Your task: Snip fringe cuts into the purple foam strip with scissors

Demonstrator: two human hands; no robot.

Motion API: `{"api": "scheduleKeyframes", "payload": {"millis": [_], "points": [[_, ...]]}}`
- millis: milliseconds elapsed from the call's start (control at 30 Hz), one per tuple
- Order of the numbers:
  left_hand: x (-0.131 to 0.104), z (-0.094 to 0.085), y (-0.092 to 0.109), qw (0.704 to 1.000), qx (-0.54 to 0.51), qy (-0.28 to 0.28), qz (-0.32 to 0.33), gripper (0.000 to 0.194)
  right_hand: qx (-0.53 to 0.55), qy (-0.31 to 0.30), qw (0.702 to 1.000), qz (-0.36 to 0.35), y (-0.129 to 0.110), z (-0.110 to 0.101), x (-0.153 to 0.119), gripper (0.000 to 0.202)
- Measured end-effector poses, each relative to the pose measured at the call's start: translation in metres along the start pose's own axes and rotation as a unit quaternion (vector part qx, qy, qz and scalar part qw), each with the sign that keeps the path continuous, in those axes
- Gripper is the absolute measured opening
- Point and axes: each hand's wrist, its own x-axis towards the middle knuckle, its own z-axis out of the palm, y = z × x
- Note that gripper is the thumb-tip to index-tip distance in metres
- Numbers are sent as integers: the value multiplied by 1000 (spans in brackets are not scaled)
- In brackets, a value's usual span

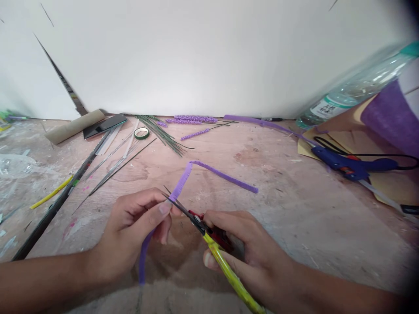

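Observation:
My left hand [135, 226] pinches a long purple pipe cleaner [216, 172] between thumb and fingers. The pipe cleaner bends sharply above my hands and its far end lies on the wooden table [278, 209]; its near end hangs down under my left palm. My right hand [252, 253] grips a pair of yellow-handled cutters [218, 253] with red at the joint. The cutters' dark blades meet the pipe cleaner right by my left thumb.
At the back lie thin metal wires [114, 165], a green tape roll [142, 132], green stems [163, 135], finished purple coils [194, 118] and a cardboard tube [75, 126]. A blue glue gun [347, 165] and a plastic bottle [353, 91] sit at the right. White wall behind.

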Motion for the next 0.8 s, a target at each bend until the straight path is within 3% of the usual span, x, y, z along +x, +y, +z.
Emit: {"api": "scheduleKeyframes", "payload": {"millis": [467,800], "points": [[-1,3,-3,997,68,-13,22,32,11,-2,1000,-25,2,1,-2,39],[-1,0,-1,996,82,-3,30,26,23,-5,999,-44,4,2,-3,34]]}}
